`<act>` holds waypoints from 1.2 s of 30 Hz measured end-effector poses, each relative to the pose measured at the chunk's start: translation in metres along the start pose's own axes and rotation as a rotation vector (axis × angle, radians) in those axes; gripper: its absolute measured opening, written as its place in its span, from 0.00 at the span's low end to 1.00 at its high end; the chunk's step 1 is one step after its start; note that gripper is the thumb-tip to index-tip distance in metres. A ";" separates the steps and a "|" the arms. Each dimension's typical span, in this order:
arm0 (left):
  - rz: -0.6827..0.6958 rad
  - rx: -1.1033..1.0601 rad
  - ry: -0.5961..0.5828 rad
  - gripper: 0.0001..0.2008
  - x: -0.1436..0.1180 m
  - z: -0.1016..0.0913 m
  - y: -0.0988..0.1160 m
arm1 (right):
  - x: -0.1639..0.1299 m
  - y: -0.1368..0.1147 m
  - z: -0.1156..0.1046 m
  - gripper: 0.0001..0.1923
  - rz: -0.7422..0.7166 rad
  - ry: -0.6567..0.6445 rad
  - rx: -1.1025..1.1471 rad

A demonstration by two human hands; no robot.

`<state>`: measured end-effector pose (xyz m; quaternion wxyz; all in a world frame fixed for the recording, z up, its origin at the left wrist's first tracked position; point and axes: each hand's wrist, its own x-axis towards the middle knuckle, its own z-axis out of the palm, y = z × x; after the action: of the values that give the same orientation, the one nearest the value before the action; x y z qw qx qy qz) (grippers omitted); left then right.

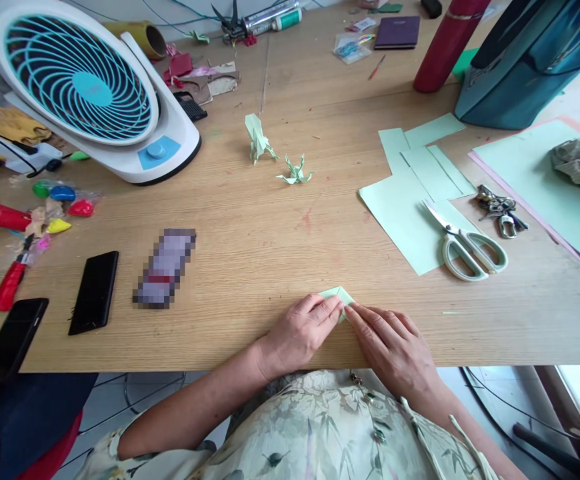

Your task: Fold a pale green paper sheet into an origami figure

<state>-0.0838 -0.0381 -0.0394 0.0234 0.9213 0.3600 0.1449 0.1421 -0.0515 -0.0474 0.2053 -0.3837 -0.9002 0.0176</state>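
Note:
A small piece of folded light green paper (339, 293) lies near the table's front edge, partly hidden under my fingers. My left hand (300, 330) is closed over its left part, fingertips pressing down on it. From the other side my right hand (393, 340) grips the paper's right edge, fingers held together. Farther back stand two folded paper figures in the same green: a taller animal-like one (257, 139) and a low one with pointed limbs (295, 171).
Scissors (463, 247) lie on green paper sheets (395, 213) to the right, beside keys (500, 210). A red bottle (447, 50) and a teal bag (525, 73) stand behind. On the left are a fan (90, 90), a black phone (94, 292) and a blurred-out rectangular item (166, 267).

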 end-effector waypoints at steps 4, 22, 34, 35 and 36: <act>-0.039 0.038 -0.045 0.19 0.002 0.001 0.005 | 0.002 -0.004 0.000 0.16 0.092 -0.017 -0.060; -0.029 -0.122 0.053 0.14 0.006 -0.004 -0.001 | 0.001 -0.008 0.002 0.13 0.127 0.130 0.026; -0.236 -0.315 0.145 0.02 0.020 0.007 -0.006 | 0.008 -0.003 -0.002 0.05 0.405 0.074 0.371; -0.254 -0.336 0.150 0.02 0.021 0.008 -0.006 | 0.009 -0.003 -0.002 0.05 0.412 0.061 0.371; -0.267 -0.354 0.152 0.02 0.021 0.008 -0.006 | 0.010 -0.003 -0.003 0.05 0.415 0.050 0.366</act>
<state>-0.0706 -0.0186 -0.0429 0.1765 0.8335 0.4483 0.2706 0.1353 -0.0470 -0.0410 0.2853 -0.5168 -0.7788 0.2119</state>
